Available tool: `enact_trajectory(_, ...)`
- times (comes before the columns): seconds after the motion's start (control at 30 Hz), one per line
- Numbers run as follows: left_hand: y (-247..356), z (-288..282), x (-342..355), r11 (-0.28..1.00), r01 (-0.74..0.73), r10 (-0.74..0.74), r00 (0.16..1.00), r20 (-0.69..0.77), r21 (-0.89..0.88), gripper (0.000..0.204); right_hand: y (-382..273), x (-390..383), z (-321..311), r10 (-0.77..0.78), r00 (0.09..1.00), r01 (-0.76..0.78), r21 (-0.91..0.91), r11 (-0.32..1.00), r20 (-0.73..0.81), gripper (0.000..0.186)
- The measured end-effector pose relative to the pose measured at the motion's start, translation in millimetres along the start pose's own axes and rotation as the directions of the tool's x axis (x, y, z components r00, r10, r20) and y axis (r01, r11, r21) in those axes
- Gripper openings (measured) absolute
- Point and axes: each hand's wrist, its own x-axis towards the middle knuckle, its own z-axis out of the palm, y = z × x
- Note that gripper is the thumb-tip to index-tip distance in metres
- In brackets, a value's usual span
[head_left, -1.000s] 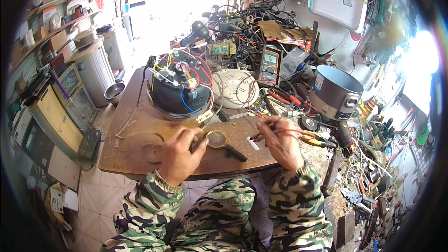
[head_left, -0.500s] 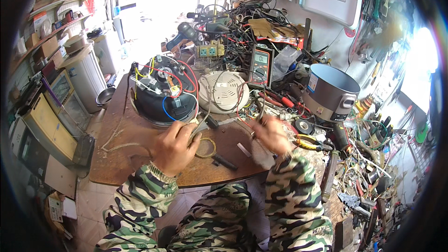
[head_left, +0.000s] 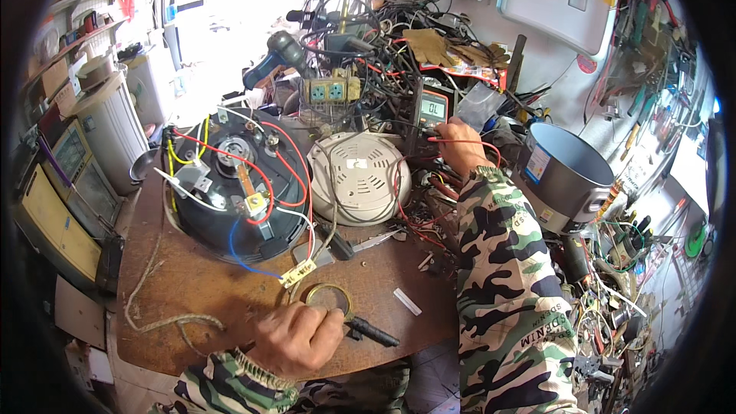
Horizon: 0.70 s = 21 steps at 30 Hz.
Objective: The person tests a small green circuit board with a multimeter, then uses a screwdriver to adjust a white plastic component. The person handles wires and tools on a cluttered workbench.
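Note:
My left hand (head_left: 299, 337) is closed near the front edge of the table, beside the brass-coloured ring of a magnifying glass (head_left: 372, 331) with a black handle. A thin grey lead runs down towards its fingers; what they hold is hidden. Farther off, my right hand (head_left: 464, 147) has its bent fingers on the lower part of a multimeter (head_left: 434, 107), with a red lead across the hand. Left of centre lies an upturned black appliance base (head_left: 218, 211) with red, yellow, white and blue wires. The blue and white wires meet at a small pale connector block (head_left: 297, 273).
A round beige vented cover (head_left: 357, 176) lies beside the base. A grey cooker body (head_left: 563, 176) stands at right among tools and scraps. Behind are a socket block (head_left: 330, 90), a blue-black power tool (head_left: 276, 57) and tangled cables. A frayed cord (head_left: 180, 320) lies at left.
My right hand has moved away from the table's middle, forward to the multimeter. My left hand has drawn back nearer to me, below the connector block. The view has shifted.

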Motion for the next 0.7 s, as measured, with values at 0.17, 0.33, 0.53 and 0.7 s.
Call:
enact_trajectory(0.17,2,0,1,0.999,-0.006,0.012,0.992,0.125,-0.047,0.019,11,6,21,-0.021,0.997,0.02,0.006,1.0,0.072,0.023)
enact_trajectory(0.33,2,3,5,0.999,0.019,-0.013,0.992,0.128,-0.047,0.018,13,14,26,-0.097,0.994,0.094,0.088,0.992,0.041,0.017)
enact_trajectory(0.53,1,6,3,0.998,0.02,-0.011,0.992,0.123,-0.065,0.019,14,16,20,-0.146,0.988,0.142,0.075,0.987,0.048,0.015)
enact_trajectory(0.7,2,6,4,0.997,0.027,-0.017,0.99,0.14,-0.067,0.02,16,19,20,-0.175,0.982,0.171,0.062,0.983,0.065,0.015)
